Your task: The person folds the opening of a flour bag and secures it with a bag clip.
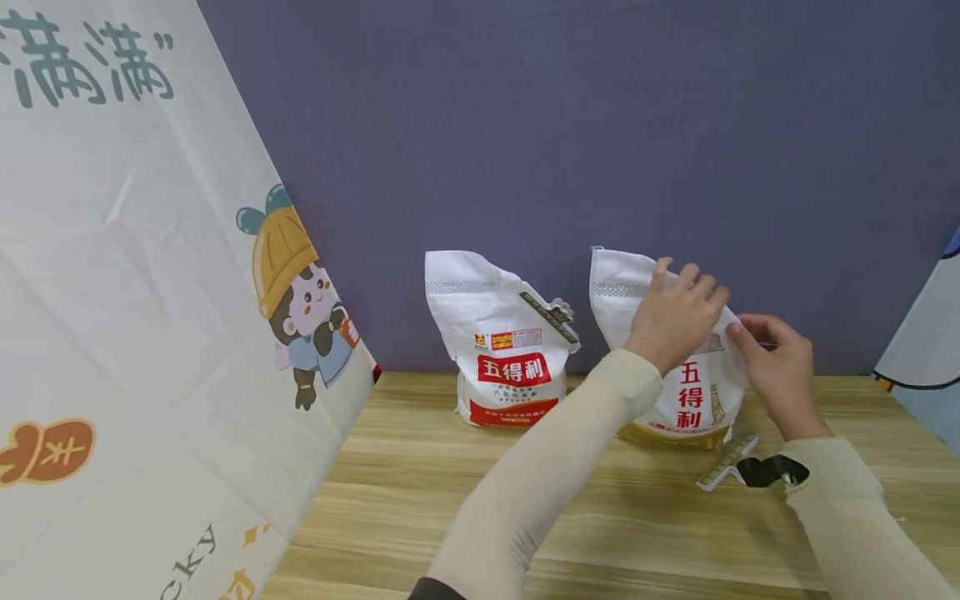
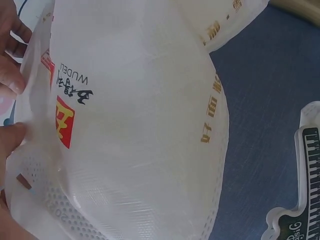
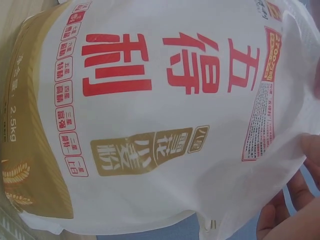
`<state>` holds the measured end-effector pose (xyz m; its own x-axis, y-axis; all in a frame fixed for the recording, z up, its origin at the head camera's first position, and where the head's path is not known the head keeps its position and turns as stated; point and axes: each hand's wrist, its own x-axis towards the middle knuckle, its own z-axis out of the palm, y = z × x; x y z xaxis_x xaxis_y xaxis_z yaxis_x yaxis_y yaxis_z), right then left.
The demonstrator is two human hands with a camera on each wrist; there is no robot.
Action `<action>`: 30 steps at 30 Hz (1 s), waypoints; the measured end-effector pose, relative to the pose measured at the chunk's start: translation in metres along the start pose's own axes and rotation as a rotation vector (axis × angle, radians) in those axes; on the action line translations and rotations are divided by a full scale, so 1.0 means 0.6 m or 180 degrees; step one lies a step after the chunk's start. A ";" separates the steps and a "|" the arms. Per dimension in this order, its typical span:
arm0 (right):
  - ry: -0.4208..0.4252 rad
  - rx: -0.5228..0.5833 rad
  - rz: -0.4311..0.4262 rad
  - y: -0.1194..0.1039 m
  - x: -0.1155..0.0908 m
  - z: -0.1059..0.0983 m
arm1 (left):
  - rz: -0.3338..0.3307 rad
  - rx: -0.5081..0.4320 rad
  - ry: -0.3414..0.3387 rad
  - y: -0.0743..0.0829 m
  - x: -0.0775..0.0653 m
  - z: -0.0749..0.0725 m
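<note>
A white flour bag (image 1: 633, 308) with red and gold printing stands on the table, its top sloping down to the right. My left hand (image 1: 678, 312) grips its upper edge, fingers reaching over the back. At its right side my right hand (image 1: 780, 367) pinches the edge between thumb and fingers. The right wrist view shows the flour bag's printed front (image 3: 165, 120) close up. On the table before the bag lies a sealing clip (image 1: 727, 462) with a piano-key pattern, close to the right wrist. Parts of the fingers behind the bag are hidden.
A second flour bag (image 1: 512, 342) stands to the left, a piano-key clip (image 1: 551, 317) fastened across its sloping top corner. Behind both hangs a dark blue cloth (image 1: 525, 142). A printed white sheet (image 1: 150, 292) borders the wooden table (image 1: 420, 500) on the left.
</note>
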<state>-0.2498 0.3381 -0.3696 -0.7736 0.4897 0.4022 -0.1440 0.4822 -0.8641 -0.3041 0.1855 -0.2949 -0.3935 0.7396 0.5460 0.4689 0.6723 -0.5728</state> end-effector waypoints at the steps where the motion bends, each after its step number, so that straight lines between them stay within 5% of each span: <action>1: 0.0010 0.0010 0.0006 0.000 0.000 0.000 | -0.0024 -0.0004 -0.0012 -0.001 0.001 0.000; 30: -0.0016 -0.0158 0.0074 0.044 -0.003 -0.003 | -0.0208 -0.0011 0.0051 -0.006 0.004 0.012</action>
<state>-0.2512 0.3512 -0.3929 -0.7796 0.4975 0.3805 -0.0952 0.5063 -0.8571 -0.3126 0.1849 -0.2960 -0.4105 0.6937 0.5919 0.4453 0.7189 -0.5337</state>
